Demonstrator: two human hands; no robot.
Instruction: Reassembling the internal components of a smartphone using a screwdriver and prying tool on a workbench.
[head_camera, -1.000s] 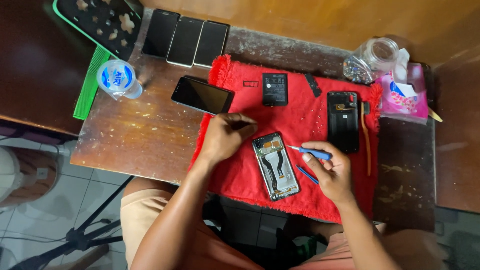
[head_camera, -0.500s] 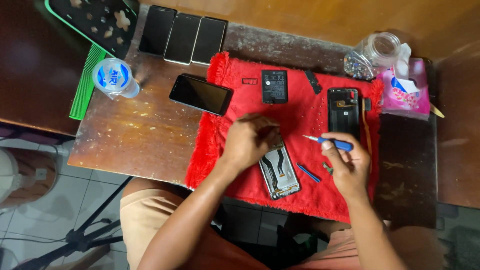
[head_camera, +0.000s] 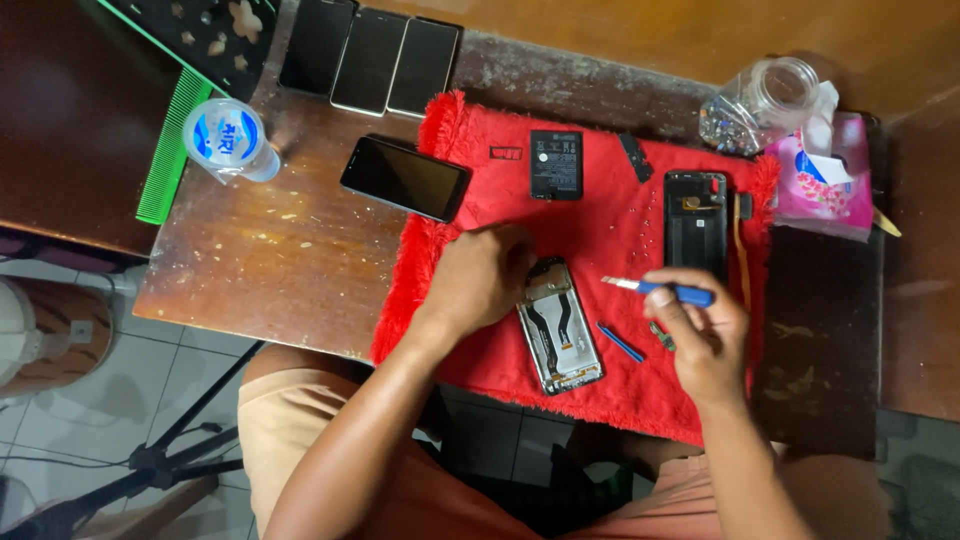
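An opened phone frame (head_camera: 562, 328) with its internals showing lies on a red fluffy cloth (head_camera: 600, 390). My left hand (head_camera: 482, 275) rests on the frame's top left corner, fingers curled over it. My right hand (head_camera: 700, 335) hovers to the right of the frame and grips a blue-handled tool (head_camera: 665, 290) with a metal tip pointing left. A second blue tool (head_camera: 621, 342) lies on the cloth between frame and right hand.
On the cloth lie a black battery (head_camera: 556, 164), a black phone back (head_camera: 696, 222) and small screws. An intact phone (head_camera: 405, 178) sits at the cloth's left edge, three more (head_camera: 370, 55) at the back. A water cup (head_camera: 227, 137), green comb (head_camera: 173, 145), jar (head_camera: 765, 100), pink tissue pack (head_camera: 822, 180).
My left hand moved from the cloth left of the frame onto the frame's top. My right hand lifted the blue-handled tool away from the frame, to the right.
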